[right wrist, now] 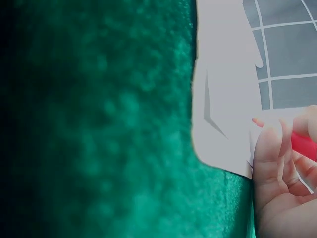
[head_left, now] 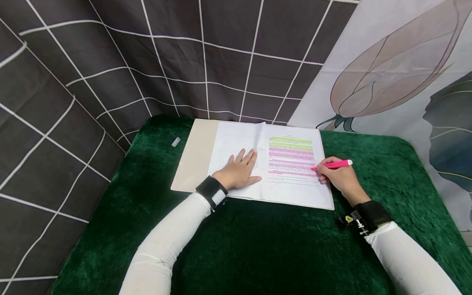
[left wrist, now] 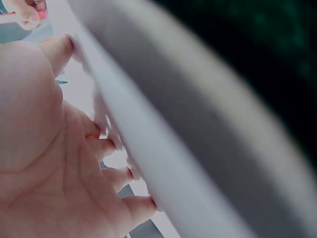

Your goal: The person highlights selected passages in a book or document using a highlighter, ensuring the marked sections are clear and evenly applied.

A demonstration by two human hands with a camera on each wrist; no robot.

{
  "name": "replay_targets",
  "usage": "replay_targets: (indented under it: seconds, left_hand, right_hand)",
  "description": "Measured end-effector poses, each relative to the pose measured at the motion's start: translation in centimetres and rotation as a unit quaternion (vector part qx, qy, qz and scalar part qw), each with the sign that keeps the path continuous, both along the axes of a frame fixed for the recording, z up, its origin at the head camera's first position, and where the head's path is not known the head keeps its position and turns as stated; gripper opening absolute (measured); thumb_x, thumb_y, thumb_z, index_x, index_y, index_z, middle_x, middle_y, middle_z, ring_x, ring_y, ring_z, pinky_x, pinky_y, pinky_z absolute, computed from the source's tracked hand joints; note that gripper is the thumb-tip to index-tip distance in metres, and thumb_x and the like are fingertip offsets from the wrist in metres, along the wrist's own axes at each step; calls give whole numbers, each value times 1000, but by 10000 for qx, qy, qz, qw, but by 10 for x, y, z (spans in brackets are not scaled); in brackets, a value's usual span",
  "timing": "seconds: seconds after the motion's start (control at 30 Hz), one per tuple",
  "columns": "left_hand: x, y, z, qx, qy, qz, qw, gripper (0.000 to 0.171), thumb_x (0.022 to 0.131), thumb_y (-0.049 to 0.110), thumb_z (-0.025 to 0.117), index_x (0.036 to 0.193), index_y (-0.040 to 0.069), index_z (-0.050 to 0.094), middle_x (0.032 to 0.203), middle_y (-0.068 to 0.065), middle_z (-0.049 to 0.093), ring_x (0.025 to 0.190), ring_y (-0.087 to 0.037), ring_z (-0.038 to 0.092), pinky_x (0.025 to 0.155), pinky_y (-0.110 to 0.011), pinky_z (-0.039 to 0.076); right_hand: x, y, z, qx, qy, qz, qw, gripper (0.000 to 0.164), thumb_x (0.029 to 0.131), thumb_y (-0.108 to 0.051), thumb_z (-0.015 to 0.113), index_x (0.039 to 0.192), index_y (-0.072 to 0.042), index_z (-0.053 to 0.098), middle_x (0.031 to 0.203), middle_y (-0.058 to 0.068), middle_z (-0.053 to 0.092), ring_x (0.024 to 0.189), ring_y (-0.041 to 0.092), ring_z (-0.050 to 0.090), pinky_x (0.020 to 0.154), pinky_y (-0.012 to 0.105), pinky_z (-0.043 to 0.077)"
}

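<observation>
A pink highlighter (head_left: 336, 164) is pinched in my right hand (head_left: 341, 178), its tip at the right end of the text lines on the right-hand page (head_left: 295, 192). That printed page carries yellow-green bands at the top and pink bands below. My left hand (head_left: 239, 170) rests on the left-hand page (head_left: 234, 135), fingers spread. In the left wrist view the palm of the left hand (left wrist: 74, 163) shows, fingertips touching the paper. The right wrist view shows the right hand (right wrist: 282, 183) around the red-pink highlighter (right wrist: 303, 145), partly cut off by the frame.
Both pages lie in an open cream folder (head_left: 193, 155) on a dark green plush cloth (head_left: 258, 246). A small whitish translucent cap-like piece (head_left: 175, 141) lies left of the folder. Behind the table hang a grey grid curtain (head_left: 228, 61) and a floral-patterned cloth (head_left: 391, 78).
</observation>
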State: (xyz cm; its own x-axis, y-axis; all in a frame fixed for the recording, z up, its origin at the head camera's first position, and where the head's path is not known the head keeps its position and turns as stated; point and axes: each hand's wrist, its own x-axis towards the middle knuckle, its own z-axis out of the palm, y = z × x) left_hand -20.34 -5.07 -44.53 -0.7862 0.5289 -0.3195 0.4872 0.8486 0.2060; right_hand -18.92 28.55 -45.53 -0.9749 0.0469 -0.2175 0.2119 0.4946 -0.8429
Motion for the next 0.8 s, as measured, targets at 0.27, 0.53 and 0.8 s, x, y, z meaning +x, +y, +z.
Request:
replay_targets:
  seconds: [0.27,0.53,0.8]
  left_hand:
    - [-1,0,-1,1,-23,1,10000,85,98,59,34,156,8,-1,165,-8,-5,148,-34,-6,118,-59,10]
    - [0,-1,-1,30,-15,15,10000,85,98,59,35,156,8,-1,165,-8,-5,148,-34,-6,118,-59,10]
    - [-1,-1,-3,2,25,6,10000,86,98,60,34,156,9,-2,165,-8,-5,148,-34,-6,118,-59,10]
  right_hand:
    - [0,3,0,-28,-33,-79,10000,36,92,-29,67,108,2,58,79,4,69,59,10,62,54,22,56]
    - [2,7,0,-85,66,21,9999,37,92,-27,66,109,4,57,77,3,68,59,8,62,53,21,57]
    - [2,10,-1,-52,115,24,9999,37,93,-28,66,109,4,57,78,3,68,59,9,62,53,21,57]
